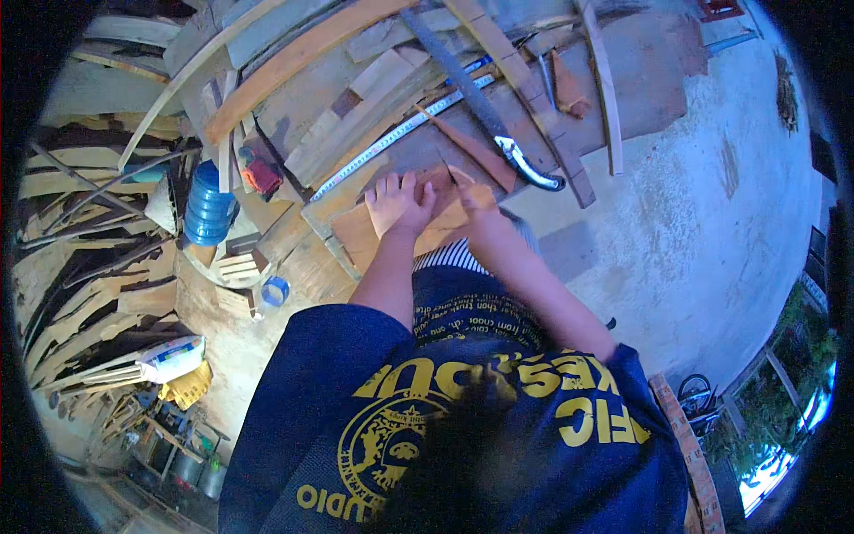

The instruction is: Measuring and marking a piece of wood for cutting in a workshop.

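My left hand (399,206) lies with fingers spread on a flat brown wooden board (354,236) in front of me. Just right of it, my right hand (487,216) is closed around a tool with a thin, dark, pointed blade (447,167); its handle is mostly hidden by the fingers. The blade's tip points away from me over the board. Beyond both hands, a measuring tape strip (382,146) is stretched out diagonally. A curved handsaw (520,164) with a black and white handle lies to the far right of my right hand, its long blade running away.
Long wooden strips (307,58) and planks (525,84) lie across the far side. To the left stand a blue ribbed plastic container (210,209), a red object (261,177) and a blue tape roll (276,291). Stacked wood offcuts (84,294) fill the far left.
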Demonstrator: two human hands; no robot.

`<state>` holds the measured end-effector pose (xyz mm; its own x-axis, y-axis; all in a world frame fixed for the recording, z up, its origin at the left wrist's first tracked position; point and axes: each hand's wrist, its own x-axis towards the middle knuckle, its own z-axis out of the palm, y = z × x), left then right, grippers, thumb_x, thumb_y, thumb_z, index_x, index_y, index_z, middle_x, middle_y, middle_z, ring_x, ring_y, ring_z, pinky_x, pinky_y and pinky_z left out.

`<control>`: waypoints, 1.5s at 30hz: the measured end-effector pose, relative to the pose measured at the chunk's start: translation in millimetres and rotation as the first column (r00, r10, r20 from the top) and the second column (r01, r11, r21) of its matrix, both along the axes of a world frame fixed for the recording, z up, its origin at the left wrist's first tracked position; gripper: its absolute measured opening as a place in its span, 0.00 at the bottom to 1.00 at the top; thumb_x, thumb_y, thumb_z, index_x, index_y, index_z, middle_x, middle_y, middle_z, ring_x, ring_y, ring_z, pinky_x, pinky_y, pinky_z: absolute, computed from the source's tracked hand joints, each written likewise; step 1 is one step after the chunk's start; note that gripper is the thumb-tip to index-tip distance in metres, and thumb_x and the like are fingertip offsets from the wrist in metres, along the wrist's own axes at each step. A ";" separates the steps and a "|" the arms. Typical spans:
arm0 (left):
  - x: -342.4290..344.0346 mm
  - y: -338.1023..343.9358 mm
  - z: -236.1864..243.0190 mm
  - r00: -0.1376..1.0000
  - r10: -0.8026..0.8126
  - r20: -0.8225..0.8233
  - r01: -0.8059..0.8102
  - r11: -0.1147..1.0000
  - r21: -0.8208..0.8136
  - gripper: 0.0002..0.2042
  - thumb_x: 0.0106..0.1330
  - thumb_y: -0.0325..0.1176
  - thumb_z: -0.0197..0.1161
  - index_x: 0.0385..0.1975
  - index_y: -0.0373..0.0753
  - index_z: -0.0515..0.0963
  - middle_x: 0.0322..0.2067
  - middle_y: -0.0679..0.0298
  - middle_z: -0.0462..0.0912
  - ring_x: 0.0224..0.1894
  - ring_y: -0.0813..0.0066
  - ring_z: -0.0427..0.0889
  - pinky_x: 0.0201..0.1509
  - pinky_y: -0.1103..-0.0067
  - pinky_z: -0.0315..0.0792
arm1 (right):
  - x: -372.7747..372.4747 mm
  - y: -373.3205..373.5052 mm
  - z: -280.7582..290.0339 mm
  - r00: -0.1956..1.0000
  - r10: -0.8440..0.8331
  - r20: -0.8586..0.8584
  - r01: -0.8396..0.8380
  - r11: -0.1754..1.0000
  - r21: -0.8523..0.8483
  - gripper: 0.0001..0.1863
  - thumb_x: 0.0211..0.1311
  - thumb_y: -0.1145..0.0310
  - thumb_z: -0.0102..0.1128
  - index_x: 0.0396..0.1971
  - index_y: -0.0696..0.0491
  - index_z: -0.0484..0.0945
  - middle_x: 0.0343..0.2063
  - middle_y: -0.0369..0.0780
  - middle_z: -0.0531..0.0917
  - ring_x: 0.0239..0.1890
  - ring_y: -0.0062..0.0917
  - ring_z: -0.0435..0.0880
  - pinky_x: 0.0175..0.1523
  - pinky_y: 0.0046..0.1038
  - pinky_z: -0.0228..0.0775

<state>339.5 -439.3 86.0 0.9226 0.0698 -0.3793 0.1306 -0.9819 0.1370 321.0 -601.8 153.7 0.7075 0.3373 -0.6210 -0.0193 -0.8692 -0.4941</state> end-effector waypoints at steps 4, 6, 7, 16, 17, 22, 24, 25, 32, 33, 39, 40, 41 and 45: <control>-12.8 15.3 -7.0 0.994 0.001 0.107 -0.006 0.999 0.051 0.21 0.57 0.53 0.50 0.44 0.47 0.74 0.45 0.60 0.73 0.51 0.64 0.68 0.54 0.64 0.57 | -0.5 14.0 27.9 0.998 -0.058 0.028 0.057 0.997 0.050 0.34 0.50 0.78 0.47 0.61 0.58 0.52 0.31 0.56 0.79 0.36 0.49 0.80 0.41 0.43 0.73; -9.2 15.5 -2.8 0.999 0.022 0.049 -0.023 0.999 0.024 0.22 0.58 0.53 0.50 0.47 0.47 0.73 0.48 0.59 0.72 0.54 0.64 0.67 0.56 0.63 0.56 | -3.6 7.5 43.0 0.997 -0.079 -0.018 0.080 0.994 0.074 0.35 0.50 0.78 0.47 0.62 0.57 0.52 0.31 0.56 0.79 0.36 0.49 0.80 0.41 0.43 0.73; -10.9 17.3 0.9 0.999 0.044 0.008 -0.045 0.998 0.039 0.22 0.58 0.53 0.50 0.47 0.48 0.73 0.48 0.59 0.72 0.54 0.64 0.67 0.56 0.63 0.56 | -6.6 5.9 46.9 0.995 -0.008 -0.101 0.010 1.000 0.019 0.36 0.50 0.78 0.47 0.63 0.58 0.50 0.31 0.56 0.79 0.35 0.48 0.80 0.40 0.43 0.73; -10.7 12.7 0.3 0.999 0.015 0.042 -0.017 0.998 0.054 0.20 0.57 0.53 0.50 0.44 0.48 0.74 0.44 0.60 0.73 0.52 0.65 0.68 0.54 0.64 0.57 | -17.8 6.5 0.8 0.990 -0.047 0.129 0.034 0.994 0.103 0.36 0.50 0.77 0.48 0.62 0.62 0.48 0.23 0.54 0.80 0.27 0.46 0.81 0.33 0.43 0.73; -15.4 15.2 -3.9 0.992 0.003 0.125 -0.012 0.997 0.075 0.19 0.57 0.53 0.50 0.41 0.48 0.75 0.41 0.60 0.74 0.50 0.65 0.69 0.52 0.64 0.58 | -21.4 2.6 7.2 0.989 -0.048 0.136 0.034 0.994 0.105 0.36 0.50 0.77 0.48 0.62 0.62 0.48 0.23 0.54 0.80 0.27 0.46 0.81 0.33 0.43 0.73; -12.2 12.5 -12.0 0.991 0.001 0.132 -0.012 0.996 0.085 0.19 0.58 0.53 0.49 0.41 0.47 0.75 0.42 0.61 0.74 0.50 0.65 0.69 0.53 0.65 0.57 | -19.9 7.1 4.1 0.977 -0.203 0.058 0.191 0.968 0.163 0.37 0.49 0.82 0.43 0.64 0.55 0.49 0.31 0.60 0.77 0.31 0.50 0.80 0.36 0.47 0.71; -10.4 10.4 -11.3 0.994 -0.003 0.114 -0.007 0.996 0.087 0.19 0.58 0.53 0.49 0.41 0.47 0.75 0.43 0.61 0.74 0.50 0.65 0.69 0.53 0.65 0.57 | -13.4 19.3 2.9 0.978 -0.209 0.011 0.206 0.970 0.129 0.38 0.49 0.81 0.43 0.64 0.54 0.47 0.32 0.60 0.77 0.31 0.50 0.80 0.36 0.47 0.71; -10.4 9.5 -10.6 0.992 -0.007 0.127 -0.004 0.997 0.082 0.20 0.58 0.53 0.49 0.42 0.47 0.75 0.43 0.61 0.73 0.51 0.65 0.68 0.53 0.65 0.57 | -10.8 22.1 3.3 0.977 -0.209 -0.039 0.212 0.973 0.093 0.39 0.49 0.81 0.43 0.65 0.53 0.45 0.32 0.60 0.77 0.31 0.49 0.80 0.35 0.47 0.71; -14.5 16.3 -7.7 0.993 0.001 0.119 -0.012 0.995 0.097 0.21 0.58 0.53 0.49 0.45 0.48 0.73 0.44 0.62 0.73 0.51 0.66 0.68 0.53 0.64 0.57 | -29.8 2.2 54.3 0.985 -0.054 -0.163 0.048 0.998 -0.042 0.40 0.49 0.80 0.43 0.66 0.52 0.42 0.28 0.58 0.78 0.28 0.49 0.80 0.32 0.47 0.71; -13.2 15.9 -8.5 0.992 0.006 0.123 -0.017 0.996 0.090 0.21 0.58 0.53 0.49 0.45 0.48 0.73 0.44 0.62 0.73 0.51 0.66 0.68 0.53 0.64 0.57 | -31.2 7.1 46.7 0.996 -0.027 -0.086 0.025 0.999 -0.032 0.39 0.50 0.79 0.45 0.65 0.54 0.43 0.24 0.56 0.79 0.26 0.47 0.80 0.30 0.45 0.72; -14.1 16.9 -14.8 0.981 -0.051 0.188 0.033 0.995 0.099 0.21 0.58 0.53 0.48 0.43 0.47 0.74 0.43 0.61 0.73 0.50 0.65 0.68 0.52 0.65 0.58 | -26.1 12.2 -4.9 0.995 -0.056 0.083 0.054 0.998 0.026 0.40 0.50 0.79 0.46 0.65 0.55 0.43 0.22 0.54 0.79 0.24 0.45 0.81 0.27 0.43 0.72; -13.1 14.5 -9.5 0.987 -0.049 0.153 0.035 0.995 0.091 0.21 0.58 0.53 0.48 0.43 0.47 0.74 0.43 0.61 0.73 0.50 0.65 0.68 0.52 0.64 0.58 | -31.3 8.6 6.1 0.998 -0.056 0.036 0.055 0.998 0.036 0.41 0.49 0.80 0.46 0.65 0.55 0.42 0.22 0.54 0.79 0.24 0.45 0.80 0.27 0.43 0.72; -17.4 18.1 -5.0 0.993 -0.019 0.114 0.008 0.995 0.097 0.21 0.58 0.53 0.48 0.43 0.47 0.74 0.43 0.61 0.73 0.50 0.64 0.68 0.52 0.64 0.58 | -36.7 6.6 14.8 0.999 -0.031 0.035 0.030 0.998 0.046 0.41 0.49 0.80 0.46 0.65 0.55 0.42 0.22 0.54 0.79 0.24 0.45 0.80 0.27 0.43 0.72; -20.5 17.2 -8.6 0.995 -0.012 0.103 0.004 0.997 0.081 0.21 0.58 0.53 0.48 0.43 0.47 0.74 0.42 0.61 0.73 0.49 0.64 0.68 0.52 0.64 0.58 | -44.2 2.2 17.5 1.000 -0.014 -0.008 0.014 1.000 -0.018 0.44 0.47 0.81 0.47 0.66 0.51 0.39 0.22 0.54 0.79 0.24 0.45 0.80 0.28 0.44 0.72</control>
